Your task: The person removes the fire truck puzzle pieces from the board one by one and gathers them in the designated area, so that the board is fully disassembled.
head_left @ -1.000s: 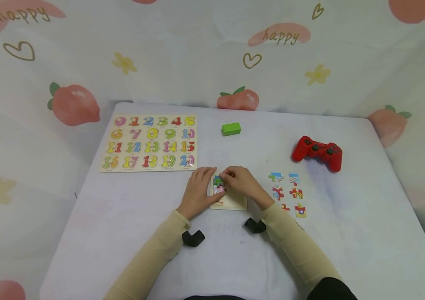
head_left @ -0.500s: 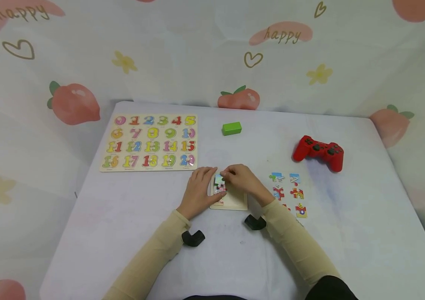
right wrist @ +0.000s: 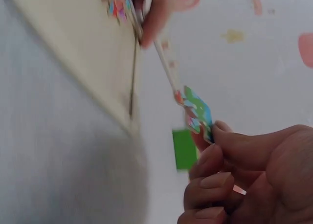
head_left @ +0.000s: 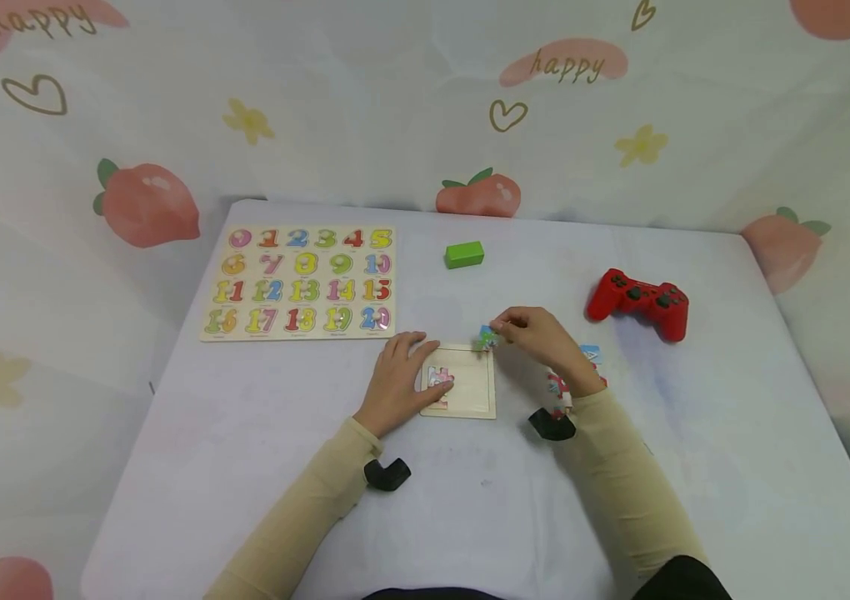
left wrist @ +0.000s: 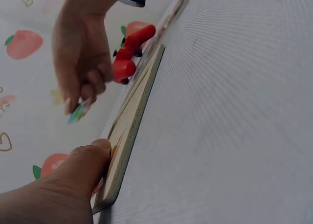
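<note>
My right hand pinches a blue and green jigsaw piece between thumb and fingertips, raised at the upper right corner of a small wooden puzzle tray. In the right wrist view, the knobbed piece stands edge-up from the fingertips. My left hand rests along the tray's left side, fingers extended to its upper left corner. Its thumb presses on top, over pink and white pieces lying in the tray's left part; the thumb partly hides them.
A number puzzle board lies at the back left. Behind the tray is a green block; to the right lies a red game controller. Loose jigsaw pieces are partly hidden by the right forearm. A printed curtain hangs behind the table.
The right hand has lifted the blue and green piece from the tray's upper left area and moved right with it. The left hand stays in place.
</note>
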Demonstrator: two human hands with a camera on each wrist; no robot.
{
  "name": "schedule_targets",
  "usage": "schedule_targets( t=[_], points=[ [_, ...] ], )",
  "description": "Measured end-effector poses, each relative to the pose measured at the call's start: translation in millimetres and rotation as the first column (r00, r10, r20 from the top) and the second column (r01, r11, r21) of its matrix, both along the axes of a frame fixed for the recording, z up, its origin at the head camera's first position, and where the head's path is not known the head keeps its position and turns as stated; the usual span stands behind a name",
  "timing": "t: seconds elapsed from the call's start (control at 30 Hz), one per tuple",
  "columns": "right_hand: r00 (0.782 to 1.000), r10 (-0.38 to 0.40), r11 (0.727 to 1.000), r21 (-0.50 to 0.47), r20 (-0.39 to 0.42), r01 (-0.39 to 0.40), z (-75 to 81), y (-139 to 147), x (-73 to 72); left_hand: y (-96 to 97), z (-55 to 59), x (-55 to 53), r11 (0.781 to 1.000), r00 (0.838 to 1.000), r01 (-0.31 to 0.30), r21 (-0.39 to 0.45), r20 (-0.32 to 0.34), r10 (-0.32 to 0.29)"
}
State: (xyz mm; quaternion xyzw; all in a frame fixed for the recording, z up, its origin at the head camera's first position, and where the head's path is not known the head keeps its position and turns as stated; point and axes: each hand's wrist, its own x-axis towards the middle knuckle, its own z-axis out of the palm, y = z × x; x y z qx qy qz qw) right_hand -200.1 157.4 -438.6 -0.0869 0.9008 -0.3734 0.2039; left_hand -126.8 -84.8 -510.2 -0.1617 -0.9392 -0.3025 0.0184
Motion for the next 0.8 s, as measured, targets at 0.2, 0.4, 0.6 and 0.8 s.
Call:
schedule_targets(
  t=[0.2,0.4,0.6,0.8],
  points=[
    [0.997,0.046,0.994,0.100,0.066,-0.052,5.3,43.1,-3.9,0.0,-1.6,1.0,1.000,0.999,0.010,-0.018,-0.042,-0.011],
    [0.993,0.024,0.992,0.124,0.113,-0.038,-4.9,56.1,-4.9,-0.4,-3.4,1.6,0.999,0.999,0.013,-0.039,-0.046,-0.015],
    [0.998,0.040,0.991,0.125,0.057,-0.047,-7.9,54.7,-3.8,0.0,-2.8,1.0,0.998,0.999,0.014,-0.061,-0.037,-0.016],
    [0.999,0.027,0.988,0.153,0.025,-0.030,-7.7,53.9,-0.6,0.5,0.7,2.6,0.997,0.999,0.020,-0.072,-0.030,-0.022]
  ],
)
